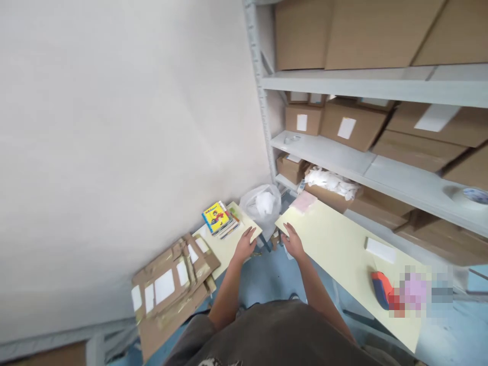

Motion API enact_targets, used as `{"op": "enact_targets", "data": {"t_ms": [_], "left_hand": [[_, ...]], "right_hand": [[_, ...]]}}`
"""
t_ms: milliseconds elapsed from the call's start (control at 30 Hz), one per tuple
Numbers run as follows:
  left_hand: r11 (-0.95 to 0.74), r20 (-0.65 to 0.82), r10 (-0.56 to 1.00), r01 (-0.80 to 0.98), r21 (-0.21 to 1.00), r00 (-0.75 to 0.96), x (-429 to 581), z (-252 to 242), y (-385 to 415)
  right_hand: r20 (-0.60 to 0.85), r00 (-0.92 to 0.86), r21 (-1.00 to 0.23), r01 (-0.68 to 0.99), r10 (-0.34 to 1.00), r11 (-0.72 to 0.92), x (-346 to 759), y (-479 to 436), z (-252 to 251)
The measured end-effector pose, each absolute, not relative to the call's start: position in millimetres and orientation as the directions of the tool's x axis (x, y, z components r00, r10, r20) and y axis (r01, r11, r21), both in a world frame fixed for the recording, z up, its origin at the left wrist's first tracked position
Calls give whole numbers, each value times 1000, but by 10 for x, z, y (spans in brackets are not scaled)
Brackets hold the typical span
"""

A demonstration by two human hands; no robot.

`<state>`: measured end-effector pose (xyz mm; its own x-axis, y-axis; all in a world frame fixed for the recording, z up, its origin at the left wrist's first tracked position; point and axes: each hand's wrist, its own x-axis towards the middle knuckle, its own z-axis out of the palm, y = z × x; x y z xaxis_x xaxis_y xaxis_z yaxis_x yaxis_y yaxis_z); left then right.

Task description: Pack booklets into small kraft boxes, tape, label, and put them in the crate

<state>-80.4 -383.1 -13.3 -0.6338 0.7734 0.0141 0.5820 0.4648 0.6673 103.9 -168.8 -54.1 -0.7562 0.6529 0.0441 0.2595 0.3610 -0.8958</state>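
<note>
Down at the gap between two pale yellow counters, the person's got one hand on each. Their left hand (246,243) lies flat on the near edge of the small counter (224,249), fingers a bit spread, pinching nothing. Just off at its 10 o'clock sits a stack of books (217,219), yellow cover on top, not touching. Their right hand (293,241) rests palm down on the corner of the long counter (335,244), fingers roughly together, also empty. Up at 12 o'clock between both hands there's a white plastic bag (263,203). Well away at the right hand's 4 o'clock lies a red tape dispenser (381,290), and some flattened cardboard (171,284) leans at the left hand's 8 o'clock.
</note>
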Motion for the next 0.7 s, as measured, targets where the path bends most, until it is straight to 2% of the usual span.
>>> {"op": "enact_targets", "data": {"t_ms": [200, 333, 500, 600, 700], "left_hand": [[577, 19, 605, 455, 678, -796, -1013, -131, -5036], [621, 26, 461, 344, 705, -887, -1205, -251, -6025], [626, -8, 231, 142, 767, -973, -1324, -632, -7434], [600, -77, 72, -19, 800, -994, -1348, -953, -8234], [554, -167, -22, -151, 818, -986, -1440, -1246, -8832]], "right_hand": [[101, -893, -874, 131, 438, 467, 307, -2358, -388], [69, -960, -868, 75, 271, 490, -260, -3214, -400], [15, -994, -841, 45, 106, 540, -785, -4449, -560], [-12, -1000, -820, 14, 7, 572, -1065, -5109, -782], [-63, -996, -811, 14, -62, 585, -1380, -5677, -1066]]}}
